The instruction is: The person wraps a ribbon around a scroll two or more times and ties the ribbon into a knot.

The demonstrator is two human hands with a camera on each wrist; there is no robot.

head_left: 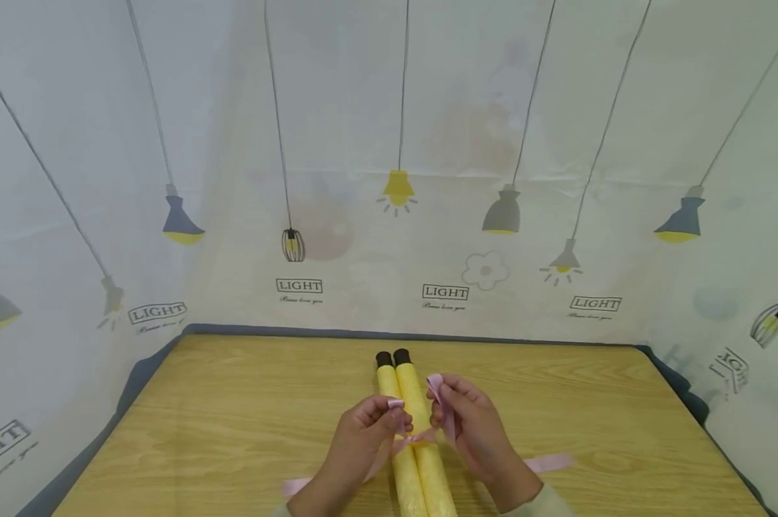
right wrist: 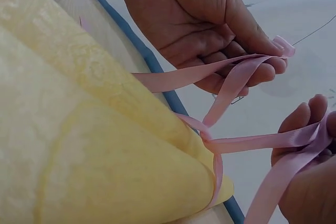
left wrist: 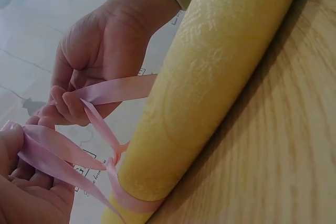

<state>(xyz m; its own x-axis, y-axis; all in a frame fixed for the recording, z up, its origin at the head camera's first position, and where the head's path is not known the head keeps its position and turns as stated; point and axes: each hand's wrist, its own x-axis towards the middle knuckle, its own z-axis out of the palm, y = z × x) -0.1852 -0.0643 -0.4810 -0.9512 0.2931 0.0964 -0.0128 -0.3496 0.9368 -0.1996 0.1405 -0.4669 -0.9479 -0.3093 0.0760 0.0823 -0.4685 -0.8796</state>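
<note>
Two yellow rolls with black ends lie side by side on the table, pointing away from me. A pink ribbon is wrapped round them, with a knot on top. My left hand pinches one folded loop of ribbon between thumb and fingers, just above the rolls. Opposite it, my right hand pinches a second ribbon loop, held slightly higher. Both loops run down to the knot. The fingertips of the two hands are close together in the left wrist view.
Ribbon tails lie on the wooden table, one tail left of the rolls and another tail to the right. A pale wall covering printed with hanging lamps surrounds the table's back and sides, beyond a dark blue edge.
</note>
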